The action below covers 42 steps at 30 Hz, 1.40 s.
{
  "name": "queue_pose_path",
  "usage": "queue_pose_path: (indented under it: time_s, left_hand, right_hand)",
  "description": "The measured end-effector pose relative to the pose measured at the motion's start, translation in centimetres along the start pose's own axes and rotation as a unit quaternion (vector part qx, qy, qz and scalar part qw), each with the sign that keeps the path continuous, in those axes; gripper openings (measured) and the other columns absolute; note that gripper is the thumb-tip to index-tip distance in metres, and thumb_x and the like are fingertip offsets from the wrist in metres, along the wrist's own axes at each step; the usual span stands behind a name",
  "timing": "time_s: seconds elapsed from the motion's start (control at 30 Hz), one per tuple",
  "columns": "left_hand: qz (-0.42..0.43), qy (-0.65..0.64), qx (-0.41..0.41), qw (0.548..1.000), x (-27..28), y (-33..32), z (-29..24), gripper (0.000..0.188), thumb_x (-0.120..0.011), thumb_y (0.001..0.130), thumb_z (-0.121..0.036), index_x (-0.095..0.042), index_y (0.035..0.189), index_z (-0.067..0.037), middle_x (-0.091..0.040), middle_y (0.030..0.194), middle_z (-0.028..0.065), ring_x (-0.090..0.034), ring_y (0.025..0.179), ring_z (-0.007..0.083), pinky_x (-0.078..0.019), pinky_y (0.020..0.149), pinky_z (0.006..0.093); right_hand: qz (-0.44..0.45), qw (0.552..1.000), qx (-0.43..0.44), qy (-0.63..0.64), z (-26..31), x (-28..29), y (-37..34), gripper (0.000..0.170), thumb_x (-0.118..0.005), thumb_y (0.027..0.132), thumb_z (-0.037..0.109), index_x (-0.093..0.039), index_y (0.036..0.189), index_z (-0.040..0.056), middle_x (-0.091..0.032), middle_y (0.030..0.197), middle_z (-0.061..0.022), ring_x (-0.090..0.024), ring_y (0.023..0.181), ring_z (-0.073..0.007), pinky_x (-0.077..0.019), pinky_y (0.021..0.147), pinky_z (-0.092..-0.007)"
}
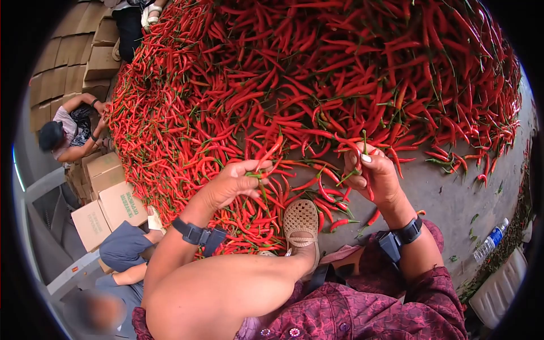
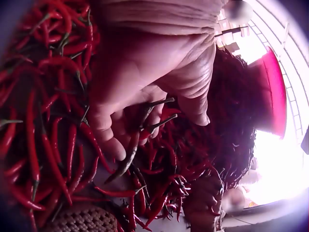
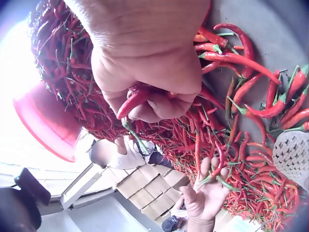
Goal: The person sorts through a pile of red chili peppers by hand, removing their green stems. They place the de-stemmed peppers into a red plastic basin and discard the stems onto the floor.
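My left hand (image 1: 226, 184) holds red chili peppers (image 1: 274, 149) in its curled fingers, palm partly turned up. The left wrist view shows two stems sticking up by the thumb and a dark, brownish chili (image 2: 130, 154) along the fingers. My right hand (image 1: 378, 174) grips a few red chilies between thumb and fingers. One of them (image 3: 133, 103) pokes out of the fist in the right wrist view, with a green stem hanging below; the rest are hidden in the palm. Both hands are above the near edge of a big heap of red chilies (image 1: 317, 56).
Grey floor (image 1: 425, 192) shows at right, with a plastic bottle (image 1: 491, 241). My woven shoe (image 1: 301, 220) stands among loose chilies. Cardboard boxes (image 1: 107, 215) and other people (image 1: 71, 133) are at left. A pink tub (image 3: 48, 121) appears beyond the heap.
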<state>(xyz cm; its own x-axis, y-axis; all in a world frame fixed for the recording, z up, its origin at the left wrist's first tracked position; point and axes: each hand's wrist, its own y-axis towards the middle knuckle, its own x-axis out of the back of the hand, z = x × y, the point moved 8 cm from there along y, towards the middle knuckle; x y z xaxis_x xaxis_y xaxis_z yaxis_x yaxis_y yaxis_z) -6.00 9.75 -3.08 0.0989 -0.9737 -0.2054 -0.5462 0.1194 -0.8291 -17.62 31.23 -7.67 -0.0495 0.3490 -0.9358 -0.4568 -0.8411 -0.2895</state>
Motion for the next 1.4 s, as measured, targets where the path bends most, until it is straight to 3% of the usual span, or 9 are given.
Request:
queue_pose_path:
  time_s: [0.1, 0.23, 0.37, 0.6, 0.83, 1.03, 1.27, 1.3, 1.4]
  left_hand:
    - [0.001, 0.166, 0.059, 0.984, 1.1, -1.9, -1.3, 0.074, -0.073, 0.075, -0.026, -0.043, 0.137, -0.003, -0.06, 0.11, 0.0077, -0.058, 0.085, 0.0113, -0.0515, 0.077, 0.0292]
    - [-0.022, 0.253, -0.111, 0.961, 0.8, -3.5, -6.4, 0.052, -0.071, 0.078, -0.015, -0.054, 0.124, 0.002, -0.065, 0.102, 0.0138, -0.066, 0.079, 0.0144, -0.054, 0.072, 0.0247]
    - [-0.123, 0.108, -0.052, 0.985, 2.5, -2.8, -5.3, 0.022, -0.061, 0.083, 0.0, -0.059, 0.105, 0.003, -0.067, 0.088, 0.0109, -0.067, 0.077, 0.0175, -0.0559, 0.071, 0.0284]
    - [-0.135, 0.056, -0.094, 0.985, 4.2, -1.7, -3.3, 0.018, -0.061, 0.084, -0.001, -0.058, 0.102, 0.0, -0.066, 0.085, 0.0083, -0.067, 0.082, 0.0172, -0.0552, 0.074, 0.0291]
    - [-0.271, 0.084, -0.118, 0.952, 7.5, -2.3, -3.6, 0.012, -0.059, 0.086, -0.003, -0.059, 0.098, -0.005, -0.065, 0.085, 0.0054, -0.053, 0.06, 0.0045, -0.0388, 0.05, 0.0169]
    - [-0.208, -0.01, -0.071, 0.976, 6.1, -1.9, -3.2, 0.005, -0.056, 0.089, -0.004, -0.055, 0.093, -0.006, -0.055, 0.071, -0.0005, -0.045, 0.052, 0.0032, -0.032, 0.044, 0.0179]
    - [-0.174, 0.116, -0.057, 0.976, 5.5, 2.4, 1.2, 0.005, -0.051, 0.087, -0.002, -0.056, 0.089, -0.003, -0.049, 0.068, -0.002, -0.042, 0.056, 0.0066, -0.0334, 0.051, 0.023]
    - [-0.159, 0.121, -0.06, 0.978, 4.0, 2.8, 0.7, 0.006, -0.05, 0.089, -0.004, -0.054, 0.091, -0.006, -0.04, 0.061, -0.0051, -0.032, 0.047, 0.0052, -0.0253, 0.042, 0.0231]
    - [-0.169, 0.124, -0.007, 0.978, 2.1, 3.4, -0.6, 0.004, -0.049, 0.089, -0.004, -0.053, 0.09, -0.005, -0.048, 0.062, -0.0026, -0.042, 0.05, 0.007, -0.0344, 0.046, 0.0224]
  right_hand:
    - [0.004, 1.0, 0.005, -0.009, 0.1, 0.0, -0.1, 0.016, -0.058, 0.082, 0.018, -0.053, 0.076, 0.004, -0.051, 0.068, -0.005, -0.042, 0.048, -0.011, -0.0317, 0.043, -0.0237]
    - [-0.003, 1.0, 0.019, 0.004, 0.7, -0.5, -0.4, 0.015, -0.058, 0.082, 0.018, -0.054, 0.078, 0.0037, -0.052, 0.069, -0.0048, -0.043, 0.048, -0.0109, -0.0312, 0.043, -0.0241]
    - [-0.003, 0.999, 0.033, -0.04, 0.8, -0.5, -0.3, 0.019, -0.061, 0.082, 0.022, -0.054, 0.083, 0.0055, -0.05, 0.069, -0.0048, -0.041, 0.045, -0.0109, -0.0322, 0.041, -0.0242]
    - [-0.028, 0.995, 0.001, -0.096, 0.5, -0.8, -0.8, 0.023, -0.063, 0.078, 0.024, -0.055, 0.084, 0.0038, -0.053, 0.072, -0.0091, -0.042, 0.047, -0.0107, -0.0319, 0.041, -0.0228]
    - [-0.038, 0.99, -0.027, -0.135, 0.2, -1.0, -0.9, 0.024, -0.064, 0.078, 0.025, -0.058, 0.082, 0.0018, -0.056, 0.07, -0.005, -0.047, 0.049, -0.0101, -0.0354, 0.045, -0.0231]
    - [-0.039, 0.989, -0.016, -0.139, 0.2, -1.1, -0.8, 0.023, -0.064, 0.078, 0.025, -0.057, 0.081, 0.0027, -0.056, 0.072, -0.006, -0.046, 0.049, -0.0102, -0.0347, 0.044, -0.0231]
    - [-0.03, 0.993, 0.007, -0.111, 0.8, -0.7, -0.5, 0.023, -0.064, 0.077, 0.023, -0.056, 0.082, 0.0021, -0.056, 0.073, -0.0105, -0.044, 0.048, -0.0115, -0.0346, 0.042, -0.0232]
    - [-0.032, 0.994, -0.011, -0.108, 0.5, -0.8, -0.6, 0.023, -0.064, 0.078, 0.023, -0.056, 0.082, 0.0019, -0.057, 0.074, -0.0091, -0.047, 0.049, -0.0115, -0.0357, 0.044, -0.0234]
    - [-0.022, 0.993, -0.042, -0.112, -0.7, -0.8, -0.6, 0.018, -0.064, 0.079, 0.018, -0.057, 0.083, 0.0021, -0.059, 0.076, -0.0074, -0.05, 0.052, -0.011, -0.0386, 0.047, -0.0238]
